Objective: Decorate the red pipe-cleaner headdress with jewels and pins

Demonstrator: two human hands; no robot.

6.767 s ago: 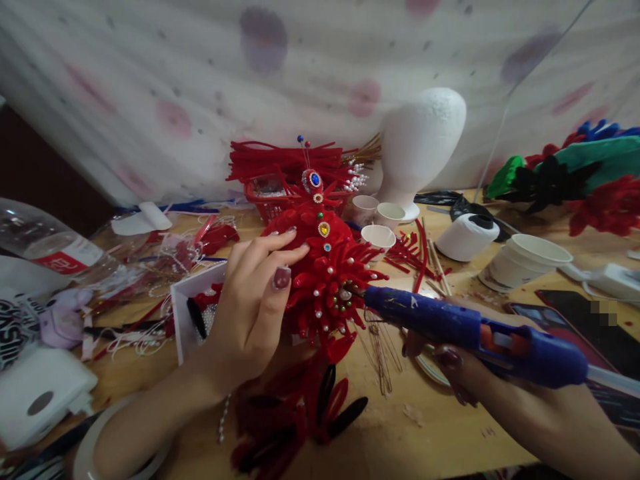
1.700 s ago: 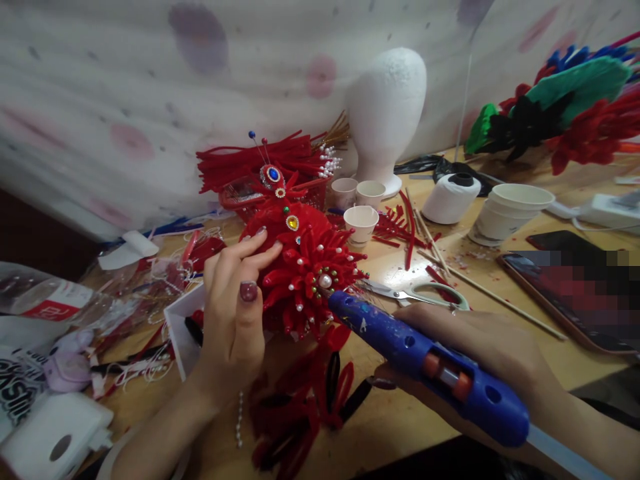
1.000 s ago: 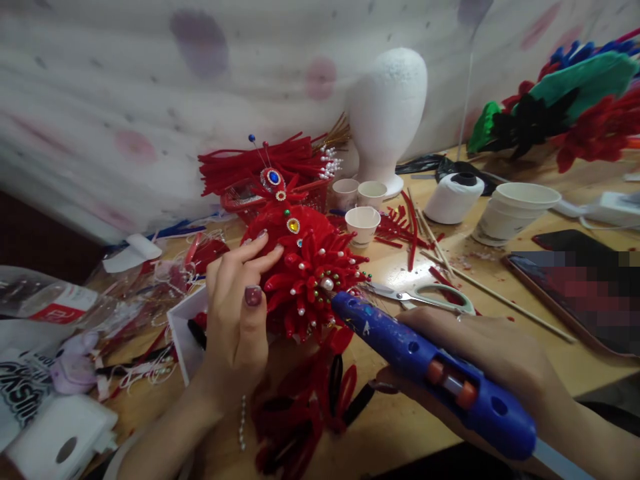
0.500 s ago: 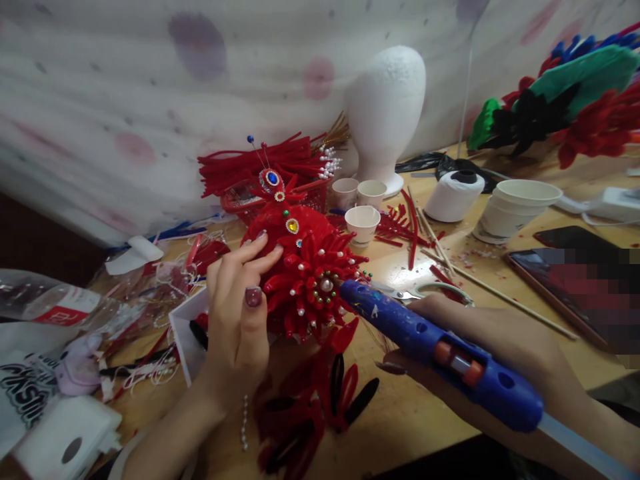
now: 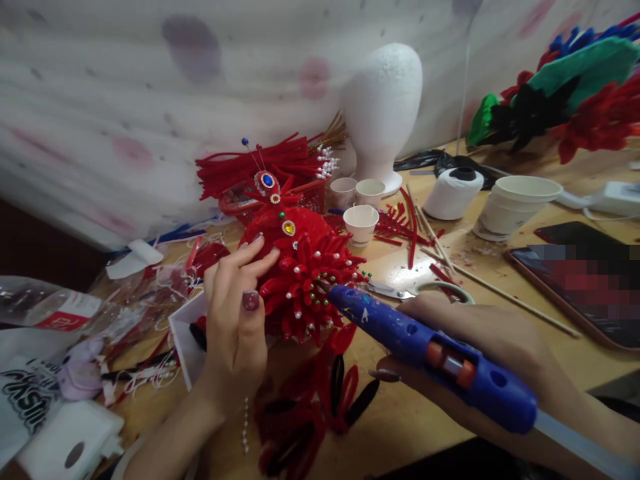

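My right hand [image 5: 465, 340] is wrapped round a blue hot glue gun [image 5: 395, 330], a translucent glue stick [image 5: 580, 440] poking out of its back end. The gun's nozzle touches the middle of a red velvety flower [image 5: 300, 300] tipped with pearls and ringed with green beads, covering its centre. The flower belongs to a red headpiece [image 5: 260, 230] set with a blue gem [image 5: 267, 181] and a yellow gem [image 5: 289, 228]. On the headpiece's left side my left hand [image 5: 237, 313] grips it with bent fingers. Below lie red and black petals [image 5: 315, 407].
A white foam head [image 5: 383, 113] stands behind, near paper cups [image 5: 361, 225] and a thread cone [image 5: 454, 193]. Scissors [image 5: 390, 291], wooden sticks [image 5: 510, 293] and a phone [image 5: 565, 293] lie to the right. Leftward are a plastic bottle [image 5: 45, 303] and a white box [image 5: 187, 333].
The glue gun has moved slightly left, and its nozzle has come onto the flower's centre, hiding the pearl there. My left hand stays on the headpiece.
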